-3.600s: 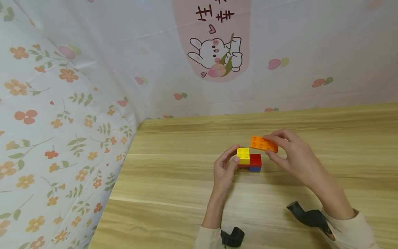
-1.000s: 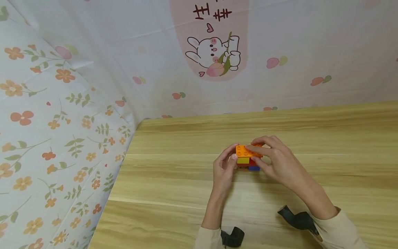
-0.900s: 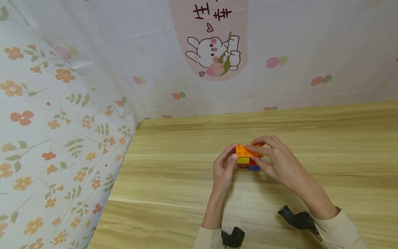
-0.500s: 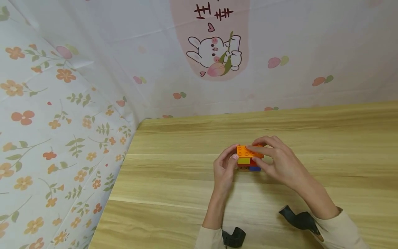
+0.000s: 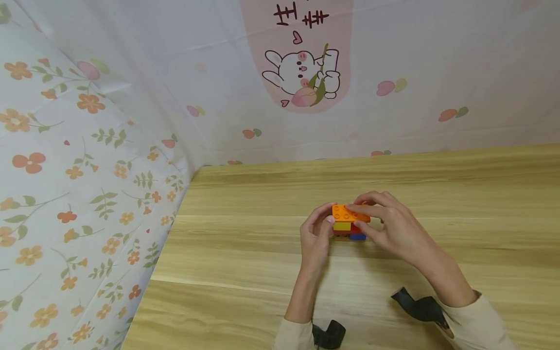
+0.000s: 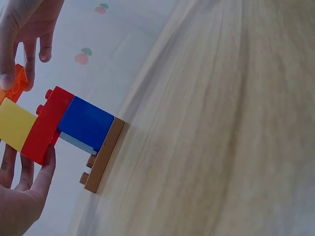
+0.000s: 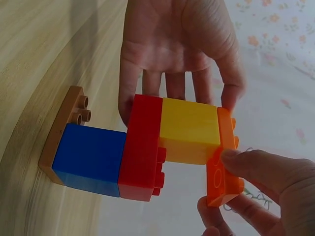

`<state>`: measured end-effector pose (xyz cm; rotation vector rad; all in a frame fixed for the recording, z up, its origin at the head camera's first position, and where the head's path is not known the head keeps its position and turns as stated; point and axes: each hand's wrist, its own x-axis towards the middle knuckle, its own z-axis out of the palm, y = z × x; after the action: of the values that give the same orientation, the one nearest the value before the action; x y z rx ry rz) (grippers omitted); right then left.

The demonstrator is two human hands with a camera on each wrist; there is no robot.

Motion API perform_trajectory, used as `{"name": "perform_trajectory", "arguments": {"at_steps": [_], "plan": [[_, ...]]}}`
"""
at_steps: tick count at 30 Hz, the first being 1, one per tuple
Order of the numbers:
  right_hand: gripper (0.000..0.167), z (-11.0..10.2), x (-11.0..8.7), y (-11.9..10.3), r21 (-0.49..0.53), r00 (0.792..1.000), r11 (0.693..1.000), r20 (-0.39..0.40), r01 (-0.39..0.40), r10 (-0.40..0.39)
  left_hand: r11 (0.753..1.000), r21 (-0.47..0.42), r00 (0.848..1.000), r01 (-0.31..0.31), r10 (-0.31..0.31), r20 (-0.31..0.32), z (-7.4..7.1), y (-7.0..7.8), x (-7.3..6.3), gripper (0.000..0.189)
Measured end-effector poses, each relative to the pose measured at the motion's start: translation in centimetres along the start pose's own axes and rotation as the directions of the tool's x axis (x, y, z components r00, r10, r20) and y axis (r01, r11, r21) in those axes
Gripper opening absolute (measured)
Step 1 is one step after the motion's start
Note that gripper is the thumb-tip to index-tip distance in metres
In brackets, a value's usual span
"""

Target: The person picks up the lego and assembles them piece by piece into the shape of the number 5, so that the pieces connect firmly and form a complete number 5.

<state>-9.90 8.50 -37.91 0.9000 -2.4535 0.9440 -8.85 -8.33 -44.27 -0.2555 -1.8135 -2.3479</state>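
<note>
A stack of toy building bricks stands on the table. At its base is a brown plate brick [image 7: 59,132] with bare studs on one side. Above it sit a blue brick [image 7: 88,155], a red brick [image 7: 140,147] and a yellow brick [image 5: 342,226]. An orange brick [image 5: 341,213] lies over the yellow one, its right part overhanging. My left hand [image 5: 315,238] holds the stack from the left, thumb in front and fingers behind. Thumb and fingers of my right hand [image 5: 395,228] pinch the orange brick at its overhanging right end.
The wooden table [image 5: 236,233] reaches to a patterned cloth backdrop [image 5: 210,97] behind and a flowered cloth [image 5: 78,204] at the left. Black wrist mounts [image 5: 420,305] stick out by both beige sleeves [image 5: 477,323].
Since the oldest frame, the right hand has brought the orange brick left and down onto the yellow brick. Over the last second both hands keep nearly the same place.
</note>
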Motion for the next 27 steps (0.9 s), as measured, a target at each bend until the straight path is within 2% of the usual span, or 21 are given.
{"name": "perform_trajectory", "arguments": {"at_steps": [8, 18, 27], "plan": [[0.036, 0.0, 0.2, -0.2, -0.024, 1.000, 1.000, 0.017, 0.006, -0.005, 0.999, 0.030, 1.000, -0.026, 0.026, -0.012, 0.3, 1.0, -0.1, 0.031], [0.037, -0.1, 0.1, 0.0, -0.003, 1.000, 1.000, 0.022, -0.001, 0.001, 0.999, 0.041, 1.000, -0.023, 0.023, -0.007, 0.0, -0.1, 0.1, 0.030], [0.039, -0.2, 0.0, 0.0, 0.004, 0.999, 1.000, 0.026, -0.026, 0.026, 0.999, 0.036, 1.000, -0.009, 0.009, -0.004, 0.1, 0.0, 0.2, 0.029]]}}
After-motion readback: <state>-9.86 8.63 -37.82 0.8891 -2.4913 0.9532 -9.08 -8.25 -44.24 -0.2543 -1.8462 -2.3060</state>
